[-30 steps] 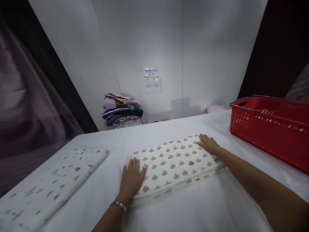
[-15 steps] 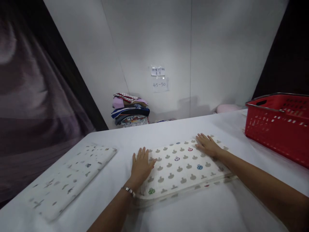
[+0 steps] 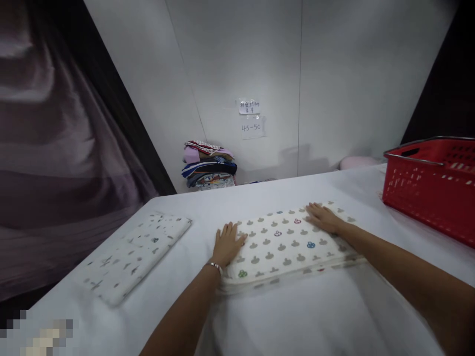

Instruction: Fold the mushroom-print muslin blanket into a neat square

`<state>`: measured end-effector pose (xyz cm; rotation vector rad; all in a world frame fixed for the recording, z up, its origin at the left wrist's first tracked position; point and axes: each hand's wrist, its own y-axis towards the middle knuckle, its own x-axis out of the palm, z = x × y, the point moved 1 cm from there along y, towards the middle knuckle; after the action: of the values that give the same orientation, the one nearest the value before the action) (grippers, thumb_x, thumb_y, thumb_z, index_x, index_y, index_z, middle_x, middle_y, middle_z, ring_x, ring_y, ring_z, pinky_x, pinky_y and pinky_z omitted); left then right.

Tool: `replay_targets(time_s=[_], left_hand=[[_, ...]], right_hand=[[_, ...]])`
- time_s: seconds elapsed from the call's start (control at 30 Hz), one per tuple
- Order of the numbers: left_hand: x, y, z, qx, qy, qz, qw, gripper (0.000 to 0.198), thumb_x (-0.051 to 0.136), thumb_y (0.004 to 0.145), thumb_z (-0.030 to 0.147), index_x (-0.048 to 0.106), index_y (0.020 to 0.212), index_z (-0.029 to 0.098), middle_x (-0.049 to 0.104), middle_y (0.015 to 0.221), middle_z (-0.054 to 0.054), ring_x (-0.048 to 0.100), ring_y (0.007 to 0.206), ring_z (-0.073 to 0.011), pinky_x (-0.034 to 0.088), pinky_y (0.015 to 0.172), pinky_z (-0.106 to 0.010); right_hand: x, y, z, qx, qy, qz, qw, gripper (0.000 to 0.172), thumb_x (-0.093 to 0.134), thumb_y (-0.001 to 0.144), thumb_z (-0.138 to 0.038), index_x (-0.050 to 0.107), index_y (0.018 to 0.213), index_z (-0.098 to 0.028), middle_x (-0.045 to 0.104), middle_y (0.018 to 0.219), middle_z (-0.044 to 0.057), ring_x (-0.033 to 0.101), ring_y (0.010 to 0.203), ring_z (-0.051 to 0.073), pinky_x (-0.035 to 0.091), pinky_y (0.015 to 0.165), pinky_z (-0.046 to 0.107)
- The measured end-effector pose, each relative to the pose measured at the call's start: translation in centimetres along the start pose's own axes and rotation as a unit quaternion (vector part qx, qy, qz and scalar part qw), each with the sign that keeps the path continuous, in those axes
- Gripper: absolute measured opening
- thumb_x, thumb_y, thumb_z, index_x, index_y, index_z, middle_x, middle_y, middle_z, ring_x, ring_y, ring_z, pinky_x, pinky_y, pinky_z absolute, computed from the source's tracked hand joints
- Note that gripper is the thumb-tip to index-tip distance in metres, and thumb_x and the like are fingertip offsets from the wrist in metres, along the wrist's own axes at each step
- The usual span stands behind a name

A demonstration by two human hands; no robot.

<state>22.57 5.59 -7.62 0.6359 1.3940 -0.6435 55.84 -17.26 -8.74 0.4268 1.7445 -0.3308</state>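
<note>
A folded white cloth (image 3: 281,242) with grey, green, blue and red mushroom shapes lies flat on the white table. My left hand (image 3: 227,244), with a bracelet at its wrist, rests palm down on the cloth's left edge, fingers spread. Toward the far right corner, my right hand (image 3: 322,217) lies flat on the same cloth with its fingers stretched out. Neither hand grips anything. Over to the left sits a second folded white cloth (image 3: 137,252) with small dark and grey leaf-like marks, apart from both hands.
At the right edge stands a red plastic basket (image 3: 426,188) with a metal handle. Behind the white table (image 3: 297,316) rises a pile of folded fabrics (image 3: 210,165) against the wall. Paper signs (image 3: 252,126) hang there. A draped curtain (image 3: 67,158) is on the left.
The view has tilted and shifted a little, so everything sits slightly higher and further right. Both hands stay flat on the mushroom cloth. A pixelated patch now appears at the lower left.
</note>
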Motion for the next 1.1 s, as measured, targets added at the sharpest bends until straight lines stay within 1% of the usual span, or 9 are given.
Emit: replay_targets(time_s=[0.13,0.27,0.47,0.57,0.63,0.73,0.83,0.9,1.1], left_hand=[[-0.8,-2.6,-0.2,0.04,-0.01,0.012,0.999,0.066,0.026,0.093,0.055,0.024,0.147,0.018,0.015,0.156,-0.01,0.01,0.144,-0.0248,0.012,0.114,-0.048],[0.1,-5.2,-0.4,0.066,0.012,-0.008,0.998,0.063,0.032,0.092,0.055,0.033,0.144,0.02,0.023,0.154,-0.009,0.015,0.143,-0.0252,0.009,0.115,-0.049],[-0.3,-5.9,-0.5,0.041,-0.019,0.027,0.999,0.054,0.034,0.094,0.047,0.039,0.141,0.02,0.029,0.152,-0.009,0.022,0.142,-0.0241,0.017,0.114,-0.049],[-0.8,-7.2,-0.9,0.015,-0.044,0.071,0.996,0.049,0.034,0.095,0.042,0.043,0.138,0.021,0.033,0.15,-0.009,0.025,0.14,-0.0234,0.023,0.113,-0.045],[-0.7,-8.6,-1.3,0.036,-0.053,0.07,0.996,0.047,0.036,0.094,0.041,0.046,0.136,0.022,0.035,0.149,-0.008,0.028,0.139,-0.0229,0.023,0.113,-0.045],[-0.1,-10.5,-2.0,0.086,-0.056,0.052,0.993,0.047,0.043,0.091,0.043,0.049,0.133,0.022,0.036,0.149,-0.007,0.028,0.139,-0.0231,0.025,0.114,-0.042],[0.6,-11.5,-2.9,0.113,-0.051,0.055,0.991,0.054,0.049,0.087,0.047,0.05,0.134,0.02,0.036,0.148,-0.008,0.027,0.139,-0.0247,0.029,0.113,-0.04],[0.8,-11.7,-3.4,0.135,-0.045,0.058,0.988,0.06,0.051,0.084,0.049,0.046,0.136,0.019,0.035,0.149,-0.008,0.027,0.14,-0.0249,0.029,0.113,-0.04],[0.8,-11.7,-3.9,0.158,-0.032,0.058,0.985,0.061,0.049,0.085,0.048,0.045,0.137,0.018,0.036,0.149,-0.007,0.027,0.139,-0.0233,0.028,0.114,-0.038]], right_hand=[[-0.2,-4.7,2.8,0.008,-0.003,0.033,0.999,0.068,0.024,0.089,-0.059,0.032,0.146,-0.023,0.024,0.153,0.005,0.015,0.141,0.026,0.014,0.114,0.051],[0.6,-9.0,5.5,0.032,0.027,0.029,0.999,0.068,0.028,0.088,-0.058,0.038,0.143,-0.02,0.028,0.152,0.006,0.017,0.141,0.026,0.016,0.114,0.049],[-0.4,-10.2,5.0,0.068,0.155,0.08,0.982,0.064,0.034,0.086,-0.053,0.05,0.135,-0.015,0.038,0.147,0.005,0.023,0.14,0.024,0.022,0.115,0.039],[-1.5,-11.2,5.3,0.16,0.195,0.112,0.961,0.061,0.036,0.088,-0.049,0.049,0.135,-0.014,0.047,0.141,0.007,0.043,0.128,0.027,0.038,0.105,0.037],[-2.1,-12.2,5.9,0.236,0.196,0.092,0.947,0.058,0.041,0.088,-0.045,0.048,0.136,-0.013,0.056,0.131,0.01,0.056,0.114,0.028,0.047,0.095,0.037],[-2.7,-13.0,6.7,0.302,0.187,0.049,0.933,0.053,0.051,0.085,-0.043,0.056,0.126,-0.011,0.068,0.106,0.013,0.065,0.091,0.027,0.054,0.077,0.036],[-3.1,-12.8,6.8,0.343,0.195,-0.003,0.919,0.043,0.06,0.079,-0.049,0.069,0.094,-0.009,0.068,0.071,0.012,0.065,0.062,0.025,0.053,0.056,0.034],[-3.4,-12.4,6.5,0.363,0.209,-0.036,0.907,0.041,0.064,0.076,-0.051,0.068,0.074,-0.011,0.061,0.055,0.01,0.062,0.051,0.023,0.05,0.048,0.033],[-4.0,-12.2,5.3,0.376,0.274,-0.075,0.882,0.041,0.069,0.071,-0.054,0.057,0.059,-0.016,0.058,0.054,0.007,0.057,0.049,0.016,0.05,0.047,0.028]])
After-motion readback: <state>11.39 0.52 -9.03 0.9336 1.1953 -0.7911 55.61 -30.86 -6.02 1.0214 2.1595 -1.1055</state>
